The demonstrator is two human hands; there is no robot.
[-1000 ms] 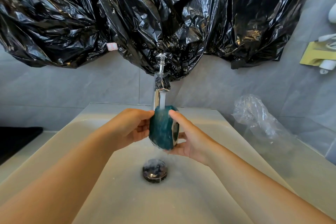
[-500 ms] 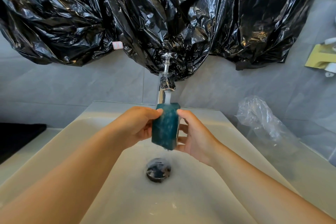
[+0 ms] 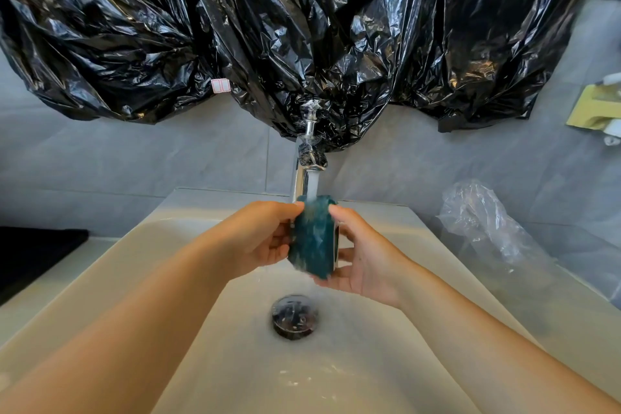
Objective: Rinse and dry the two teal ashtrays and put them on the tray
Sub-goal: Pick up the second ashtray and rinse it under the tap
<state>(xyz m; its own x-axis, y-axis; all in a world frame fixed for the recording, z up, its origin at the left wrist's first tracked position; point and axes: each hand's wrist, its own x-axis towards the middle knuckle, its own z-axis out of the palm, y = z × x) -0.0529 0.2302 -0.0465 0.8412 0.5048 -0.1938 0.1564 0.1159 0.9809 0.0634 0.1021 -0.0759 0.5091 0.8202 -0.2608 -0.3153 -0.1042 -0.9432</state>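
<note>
I have one teal ashtray [image 3: 312, 239] stood on edge under the tap [image 3: 307, 161], over the sink [image 3: 201, 228], and water runs onto its top edge. My left hand [image 3: 258, 235] has its grip closed on the left side, thumb on the upper rim. My right hand [image 3: 363, 259] cups the right side from below, fingers closed against it. So I judge this is the rinsing step, on the first ashtray.

Next it would need turning so the water reaches the hollow side, with a firm hold, since wet glaze is likely slippery. Then drying.

I cannot see the second ashtray, the tray or any cloth. The ashtray's hollow face is turned to my right palm and mostly hidden. Black plastic sheeting [image 3: 302, 27] covers the wall above the tap, and a clear plastic bag [image 3: 487, 228] lies on the worktop [image 3: 588, 329] to the right.
</note>
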